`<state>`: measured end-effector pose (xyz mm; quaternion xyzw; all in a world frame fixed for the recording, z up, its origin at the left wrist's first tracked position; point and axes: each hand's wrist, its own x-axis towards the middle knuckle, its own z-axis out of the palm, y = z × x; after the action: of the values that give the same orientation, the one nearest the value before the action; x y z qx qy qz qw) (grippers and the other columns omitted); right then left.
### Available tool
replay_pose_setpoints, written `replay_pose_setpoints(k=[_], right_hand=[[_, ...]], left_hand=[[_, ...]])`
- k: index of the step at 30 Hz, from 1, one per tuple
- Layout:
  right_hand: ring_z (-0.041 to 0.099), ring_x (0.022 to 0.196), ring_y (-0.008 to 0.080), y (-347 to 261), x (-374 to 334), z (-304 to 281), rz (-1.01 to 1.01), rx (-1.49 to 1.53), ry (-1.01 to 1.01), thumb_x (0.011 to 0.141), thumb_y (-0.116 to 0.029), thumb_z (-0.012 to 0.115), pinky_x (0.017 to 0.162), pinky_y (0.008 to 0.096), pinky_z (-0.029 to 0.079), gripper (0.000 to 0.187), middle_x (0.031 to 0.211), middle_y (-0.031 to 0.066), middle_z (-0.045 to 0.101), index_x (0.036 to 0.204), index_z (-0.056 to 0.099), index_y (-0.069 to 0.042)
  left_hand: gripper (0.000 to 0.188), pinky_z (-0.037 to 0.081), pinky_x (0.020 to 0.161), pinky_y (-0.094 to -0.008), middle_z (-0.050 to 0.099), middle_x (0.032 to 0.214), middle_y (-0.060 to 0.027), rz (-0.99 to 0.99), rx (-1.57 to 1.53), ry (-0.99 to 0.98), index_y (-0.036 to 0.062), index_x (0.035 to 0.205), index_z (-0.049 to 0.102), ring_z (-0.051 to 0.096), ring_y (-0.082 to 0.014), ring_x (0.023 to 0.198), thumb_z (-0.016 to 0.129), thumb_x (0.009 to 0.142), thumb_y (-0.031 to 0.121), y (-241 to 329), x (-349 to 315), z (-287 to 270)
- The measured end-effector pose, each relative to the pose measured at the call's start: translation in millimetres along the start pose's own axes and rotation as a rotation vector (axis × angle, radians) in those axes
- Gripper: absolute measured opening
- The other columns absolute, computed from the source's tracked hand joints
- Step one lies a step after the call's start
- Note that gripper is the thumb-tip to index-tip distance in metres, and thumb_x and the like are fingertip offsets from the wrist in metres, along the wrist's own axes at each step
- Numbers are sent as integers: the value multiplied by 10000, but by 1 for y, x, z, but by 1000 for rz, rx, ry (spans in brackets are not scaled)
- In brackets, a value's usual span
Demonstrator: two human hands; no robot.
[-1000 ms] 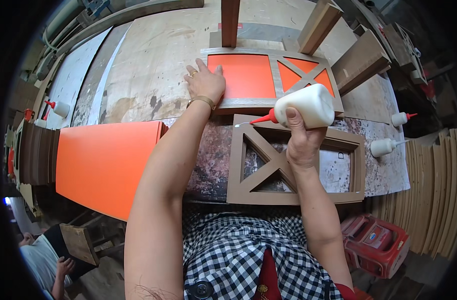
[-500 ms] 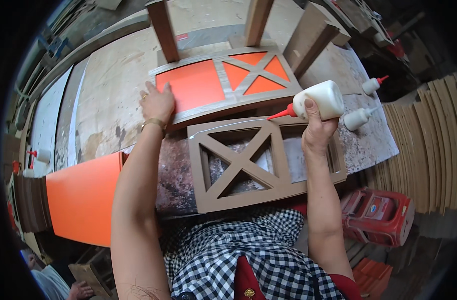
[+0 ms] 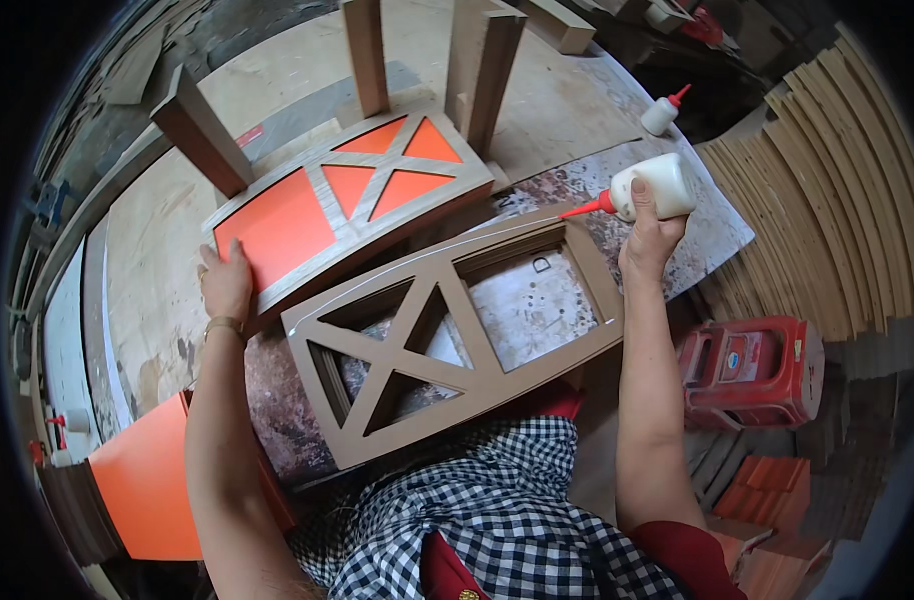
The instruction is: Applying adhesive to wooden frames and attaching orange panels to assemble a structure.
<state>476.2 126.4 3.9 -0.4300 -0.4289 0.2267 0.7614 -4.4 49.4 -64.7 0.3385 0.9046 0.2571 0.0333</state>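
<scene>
My right hand (image 3: 649,238) grips a white glue bottle (image 3: 655,187) with a red nozzle, its tip at the far right corner of a brown wooden frame (image 3: 457,340) with an X-shaped brace that lies flat on the workbench (image 3: 157,290). A thin white glue line runs along the frame's far edge. My left hand (image 3: 227,285) rests flat on the left end of a second frame (image 3: 347,205), which has orange panels behind its X brace and several wooden legs sticking up.
An orange board (image 3: 152,485) lies at the bench's near left. Another glue bottle (image 3: 663,112) stands at the far right of the bench. A red plastic stool (image 3: 752,370) and stacked curved plywood strips (image 3: 837,210) are on the right.
The view has swung left and down. My right hand has moved the bottle's tip along the frame's far edge to its right corner. My left hand stays on the orange-panelled frame.
</scene>
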Motion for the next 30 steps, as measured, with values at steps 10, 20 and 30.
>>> replay_pose_setpoints(k=[10,20,30], right_hand=[[573,833,167,1,16,-35,-1,28,-42,734,-72,704,733,243,469,430,990,104,568,1088,471,-3],[587,846,169,-32,-7,-97,61,75,-46,770,-5,649,761,257,477,336,980,94,585,1074,507,13],[600,875,226,-62,-38,-148,70,53,-45,792,-29,629,784,308,504,353,1005,116,582,1113,489,11]], left_hand=[[664,389,895,-466,409,1211,-314,16,-1,-36,9,1302,283,467,-446,1072,365,857,495,6,-3,-4],[658,390,892,-464,421,1193,-317,61,-19,-82,3,1280,298,472,-447,1062,368,853,499,14,-4,0],[652,391,890,-462,435,1172,-321,84,-42,-109,-4,1255,315,478,-448,1051,371,850,503,16,-5,1]])
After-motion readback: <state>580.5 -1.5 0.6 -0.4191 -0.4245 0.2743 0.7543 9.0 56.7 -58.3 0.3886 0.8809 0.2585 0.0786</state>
